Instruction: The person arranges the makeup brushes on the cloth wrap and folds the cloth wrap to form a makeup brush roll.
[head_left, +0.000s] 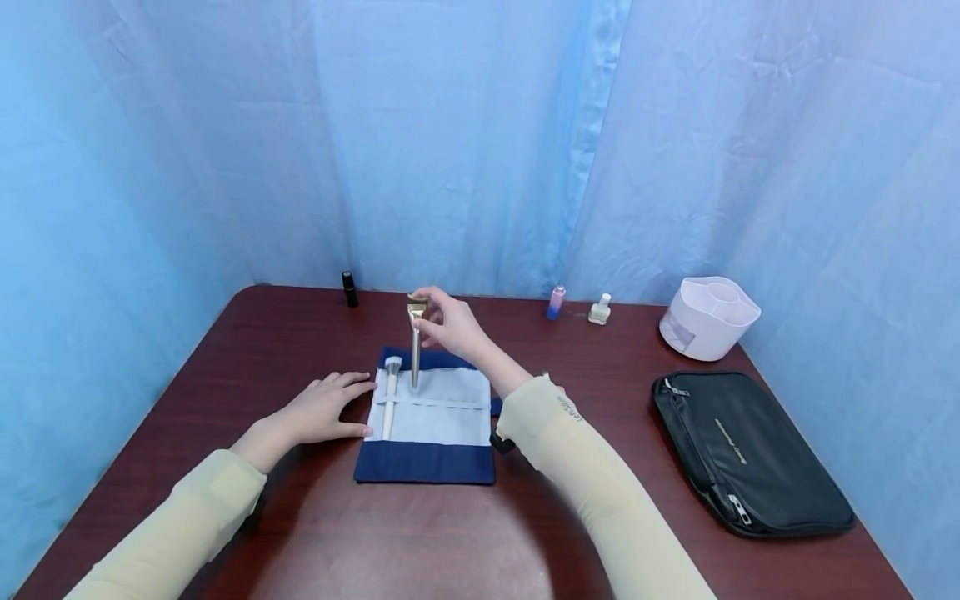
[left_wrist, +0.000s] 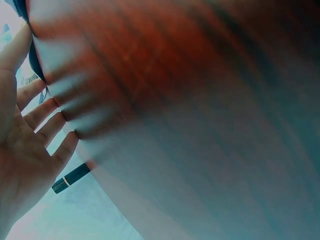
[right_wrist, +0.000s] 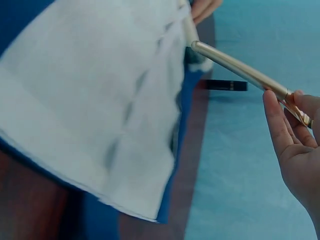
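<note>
A navy and white cloth brush roll (head_left: 435, 412) lies open on the dark red table (head_left: 225, 358). A white-handled brush (head_left: 390, 398) is tucked in its left slot. My right hand (head_left: 448, 321) pinches the head of a gold-handled brush (head_left: 414, 354), holding it upright with the handle tip down over the cloth; in the right wrist view the same gold brush (right_wrist: 240, 70) angles toward the white cloth (right_wrist: 95, 100). My left hand (head_left: 326, 408) lies flat with straight fingers on the table at the roll's left edge. The left wrist view shows its fingers (left_wrist: 45, 112) spread on blurred wood.
A black zip pouch (head_left: 746, 454) lies at the right. A white organiser pot (head_left: 708, 317), a small clear bottle (head_left: 600, 309) and a pink bottle (head_left: 557, 302) stand along the back edge. A black tube (head_left: 349, 288) stands at back left. Blue curtains surround the table.
</note>
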